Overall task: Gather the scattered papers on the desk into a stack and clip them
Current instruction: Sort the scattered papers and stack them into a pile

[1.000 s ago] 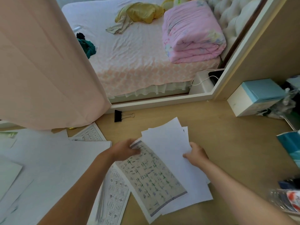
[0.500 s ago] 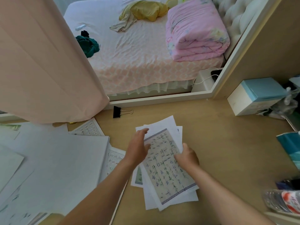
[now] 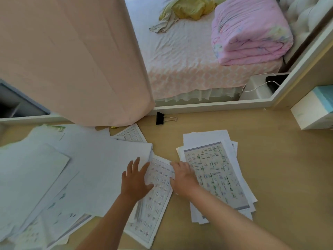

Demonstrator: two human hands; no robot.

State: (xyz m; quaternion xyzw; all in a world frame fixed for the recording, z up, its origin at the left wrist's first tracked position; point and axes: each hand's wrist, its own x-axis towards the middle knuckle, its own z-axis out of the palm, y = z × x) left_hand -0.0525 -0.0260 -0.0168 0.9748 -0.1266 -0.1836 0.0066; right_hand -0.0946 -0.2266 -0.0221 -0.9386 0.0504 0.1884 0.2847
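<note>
A rough stack of papers (image 3: pixel 216 170), topped by a sheet of handwritten characters, lies on the wooden desk (image 3: pixel 279 168) right of centre. Left of it lies a printed sheet (image 3: pixel 155 201) partly under large white sheets (image 3: pixel 90 168) scattered across the desk's left side. My left hand (image 3: pixel 135 179) rests flat with spread fingers on the edge of the white sheets and the printed sheet. My right hand (image 3: pixel 182 177) touches the printed sheet's right edge, fingers curled at it; whether it pinches the paper is unclear. A black binder clip (image 3: pixel 160 118) lies at the desk's far edge.
A pink curtain (image 3: pixel 75 60) hangs over the desk's back left. A white and blue box (image 3: pixel 313 112) stands at the right. Beyond the desk is a bed with a folded pink quilt (image 3: pixel 250 31).
Both hands let go of the gathered stack, which now lies on the desk, and moved left onto the printed sheet. The view shifted left.
</note>
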